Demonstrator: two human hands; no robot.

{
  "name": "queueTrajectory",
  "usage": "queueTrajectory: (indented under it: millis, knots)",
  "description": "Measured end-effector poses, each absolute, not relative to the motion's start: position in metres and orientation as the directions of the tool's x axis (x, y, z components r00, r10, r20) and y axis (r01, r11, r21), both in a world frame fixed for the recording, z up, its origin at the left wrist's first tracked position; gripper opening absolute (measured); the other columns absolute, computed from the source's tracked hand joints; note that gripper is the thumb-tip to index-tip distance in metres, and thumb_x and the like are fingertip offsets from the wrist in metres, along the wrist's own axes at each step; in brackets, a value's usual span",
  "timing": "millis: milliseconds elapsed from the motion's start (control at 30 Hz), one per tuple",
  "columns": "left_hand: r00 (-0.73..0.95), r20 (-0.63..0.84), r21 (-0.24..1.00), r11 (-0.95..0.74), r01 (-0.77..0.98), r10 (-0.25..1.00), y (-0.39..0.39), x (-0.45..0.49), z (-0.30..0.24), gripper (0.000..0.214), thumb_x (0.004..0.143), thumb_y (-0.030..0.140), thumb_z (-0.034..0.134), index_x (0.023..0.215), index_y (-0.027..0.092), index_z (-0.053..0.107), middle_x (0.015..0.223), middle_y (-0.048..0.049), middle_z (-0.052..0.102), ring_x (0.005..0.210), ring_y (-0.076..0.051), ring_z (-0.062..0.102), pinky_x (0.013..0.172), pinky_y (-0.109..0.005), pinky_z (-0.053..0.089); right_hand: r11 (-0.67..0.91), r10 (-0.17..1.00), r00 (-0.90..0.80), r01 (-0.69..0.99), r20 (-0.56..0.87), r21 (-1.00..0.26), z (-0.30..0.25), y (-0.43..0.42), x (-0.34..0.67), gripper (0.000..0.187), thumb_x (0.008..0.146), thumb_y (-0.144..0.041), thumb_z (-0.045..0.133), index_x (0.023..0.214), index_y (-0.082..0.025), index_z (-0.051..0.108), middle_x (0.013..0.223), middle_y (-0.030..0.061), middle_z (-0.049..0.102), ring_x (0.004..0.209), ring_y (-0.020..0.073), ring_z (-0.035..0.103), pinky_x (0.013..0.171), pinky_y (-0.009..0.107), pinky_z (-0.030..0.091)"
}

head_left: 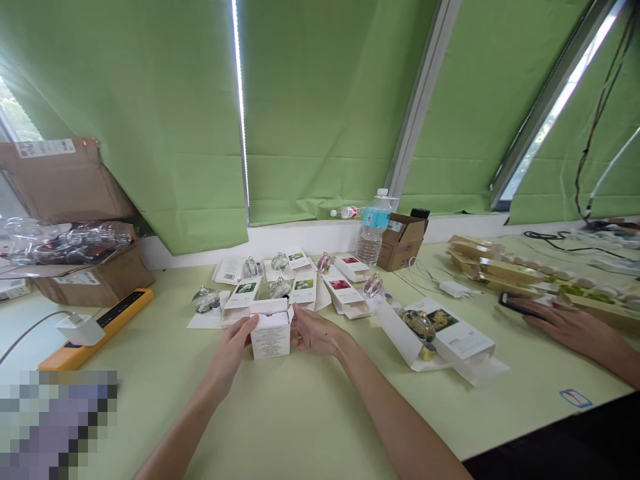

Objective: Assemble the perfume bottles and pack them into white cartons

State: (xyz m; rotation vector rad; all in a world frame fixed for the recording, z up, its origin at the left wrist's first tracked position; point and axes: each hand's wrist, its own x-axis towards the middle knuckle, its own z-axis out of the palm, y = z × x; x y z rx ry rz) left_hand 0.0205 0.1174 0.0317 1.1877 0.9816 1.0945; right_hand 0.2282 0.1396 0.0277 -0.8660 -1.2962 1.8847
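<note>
My left hand [231, 350] and right hand [315, 331] grip the carton [270, 339] from both sides, just in front of a glass ornament [280, 288], which I fear a slip could knock over.

No words or numbers can be read at this size. The white carton [271, 340] carries lines of small print on its side, too blurred to make out. A barcode shows on a white leaflet [229, 271], its digits illegible. The water bottle [374, 230] has a blue label and the cardboard box [60, 180] a white shipping label, both unreadable.
</note>
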Motion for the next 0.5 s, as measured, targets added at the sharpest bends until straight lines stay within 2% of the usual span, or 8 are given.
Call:
queueTrajectory:
  millis: [233,500]
  knots:
    - [0.192,-0.025,0.992,0.047,-0.113,0.981,0.1177,0.0205,0.0311,0.047,0.080,0.054,0.057,0.109,0.019,0.068,0.109,-0.0087,0.070,0.100,-0.026,0.062,0.088,-0.033,0.044,-0.284,0.830,-0.532,-0.145,-0.168,-0.948,0.0285,0.1385,0.2265,0.055,0.077,-0.068,0.055,0.099,-0.018,0.061,0.076,0.0009,0.061,0.051,0.0073,0.044,0.044,0.019,0.029]
    - [0.209,-0.013,0.994,0.035,-0.106,0.978,0.1174,0.0203,0.0321,0.047,0.081,0.053,0.055,0.111,0.018,0.067,0.111,-0.0098,0.069,0.101,-0.026,0.061,0.090,-0.035,0.044,-0.292,0.850,-0.487,-0.116,-0.202,-0.949,0.0313,0.1378,0.2243,0.047,0.077,-0.060,0.062,0.096,-0.017,0.060,0.072,0.0009,0.063,0.047,0.0067,0.045,0.041,0.018,0.030]
